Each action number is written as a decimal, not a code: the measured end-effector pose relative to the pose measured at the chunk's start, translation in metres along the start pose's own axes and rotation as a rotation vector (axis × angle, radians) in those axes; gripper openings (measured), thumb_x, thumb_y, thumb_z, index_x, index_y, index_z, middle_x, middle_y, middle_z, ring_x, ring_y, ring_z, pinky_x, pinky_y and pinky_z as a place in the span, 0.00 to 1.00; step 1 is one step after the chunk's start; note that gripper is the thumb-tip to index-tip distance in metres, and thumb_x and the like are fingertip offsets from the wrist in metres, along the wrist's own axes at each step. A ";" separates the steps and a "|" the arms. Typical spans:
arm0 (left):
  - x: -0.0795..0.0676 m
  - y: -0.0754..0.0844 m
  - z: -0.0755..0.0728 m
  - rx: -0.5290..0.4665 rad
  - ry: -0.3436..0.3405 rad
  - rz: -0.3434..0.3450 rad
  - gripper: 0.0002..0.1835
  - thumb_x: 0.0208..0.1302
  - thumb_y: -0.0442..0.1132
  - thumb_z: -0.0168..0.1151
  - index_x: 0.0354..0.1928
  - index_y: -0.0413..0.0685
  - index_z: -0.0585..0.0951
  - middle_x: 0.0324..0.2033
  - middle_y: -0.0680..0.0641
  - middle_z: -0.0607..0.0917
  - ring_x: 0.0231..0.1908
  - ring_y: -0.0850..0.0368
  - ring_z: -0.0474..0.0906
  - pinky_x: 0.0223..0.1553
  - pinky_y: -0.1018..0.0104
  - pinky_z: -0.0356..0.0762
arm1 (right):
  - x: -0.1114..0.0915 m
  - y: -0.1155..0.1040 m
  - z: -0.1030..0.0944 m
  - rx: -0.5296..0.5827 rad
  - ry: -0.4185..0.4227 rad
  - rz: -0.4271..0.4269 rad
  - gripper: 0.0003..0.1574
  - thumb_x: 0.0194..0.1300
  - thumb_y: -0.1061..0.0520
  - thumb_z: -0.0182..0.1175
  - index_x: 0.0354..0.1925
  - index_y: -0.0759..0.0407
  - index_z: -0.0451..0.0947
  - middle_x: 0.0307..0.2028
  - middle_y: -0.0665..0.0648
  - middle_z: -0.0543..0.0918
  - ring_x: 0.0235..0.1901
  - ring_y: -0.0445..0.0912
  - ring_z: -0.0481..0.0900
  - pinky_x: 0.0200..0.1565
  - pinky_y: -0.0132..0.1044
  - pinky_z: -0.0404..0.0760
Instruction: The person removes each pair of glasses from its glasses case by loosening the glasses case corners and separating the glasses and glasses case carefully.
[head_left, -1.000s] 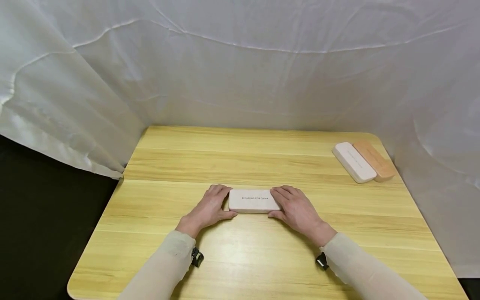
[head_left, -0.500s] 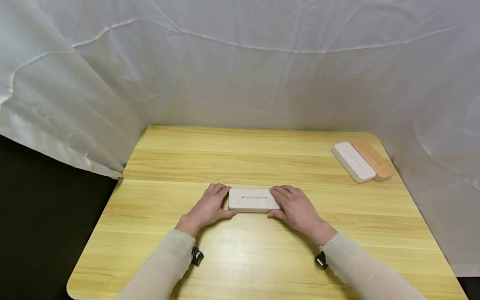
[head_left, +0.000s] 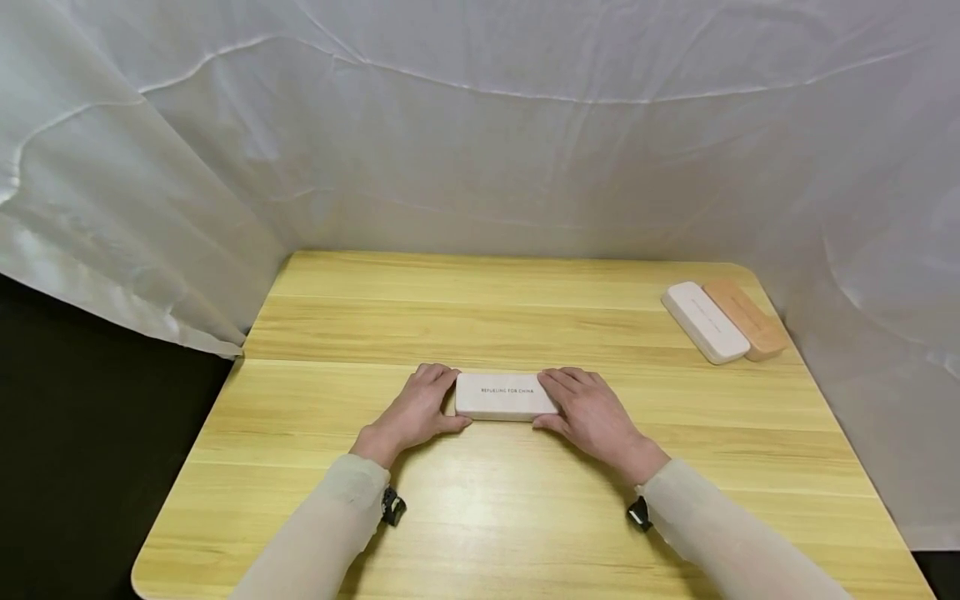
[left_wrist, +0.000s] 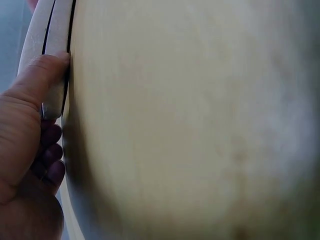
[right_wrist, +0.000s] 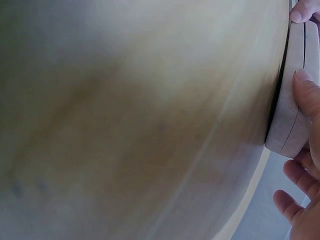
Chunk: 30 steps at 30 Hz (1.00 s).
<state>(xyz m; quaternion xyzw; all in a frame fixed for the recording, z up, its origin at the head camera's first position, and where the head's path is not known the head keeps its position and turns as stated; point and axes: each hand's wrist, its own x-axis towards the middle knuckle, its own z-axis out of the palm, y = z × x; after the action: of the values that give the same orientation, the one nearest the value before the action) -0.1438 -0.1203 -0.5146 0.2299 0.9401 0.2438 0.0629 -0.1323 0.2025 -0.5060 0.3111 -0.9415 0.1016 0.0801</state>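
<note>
A pale pinkish-white glasses case (head_left: 497,402) lies flat and lengthwise across the middle of the table, with "REFUELING FOR CHINA" printed on its lid. My left hand (head_left: 414,412) grips its left end, thumb along the near side and fingers round the far corner. At the right end, my right hand (head_left: 596,419) holds it with fingers over the top and thumb against the near side. A thin seam between lid and base runs along the case (left_wrist: 59,30) in the left wrist view; the lid looks closed. My fingers hide parts of both ends.
Another white case (head_left: 705,322) and an orange case (head_left: 742,318) lie side by side, slanted, at the back right of the wooden table (head_left: 480,517). White cloth (head_left: 480,167) hangs behind and along the sides. Each wrist wears a small black device.
Hardly anything differs. Both hands keep their hold on the glasses case, which sits slightly higher in the head view along with the hands.
</note>
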 end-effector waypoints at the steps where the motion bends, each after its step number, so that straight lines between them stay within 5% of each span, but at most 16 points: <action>1: 0.000 0.000 0.000 -0.003 -0.002 -0.002 0.45 0.62 0.56 0.78 0.73 0.38 0.73 0.64 0.41 0.78 0.66 0.44 0.70 0.73 0.49 0.67 | 0.000 0.000 0.000 0.005 -0.003 0.003 0.49 0.66 0.32 0.68 0.71 0.63 0.75 0.67 0.62 0.82 0.65 0.62 0.78 0.66 0.60 0.76; 30: 0.001 0.001 0.002 -0.015 -0.009 -0.014 0.46 0.61 0.56 0.78 0.73 0.38 0.73 0.64 0.42 0.78 0.66 0.45 0.70 0.74 0.49 0.66 | 0.000 0.002 -0.001 0.020 -0.007 0.001 0.49 0.66 0.30 0.68 0.69 0.63 0.75 0.65 0.63 0.81 0.65 0.61 0.78 0.67 0.58 0.76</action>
<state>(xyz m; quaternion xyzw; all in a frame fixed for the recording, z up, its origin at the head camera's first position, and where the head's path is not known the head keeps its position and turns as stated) -0.1439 -0.1176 -0.5160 0.2238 0.9396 0.2491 0.0706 -0.1336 0.2038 -0.5057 0.3117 -0.9409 0.1097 0.0736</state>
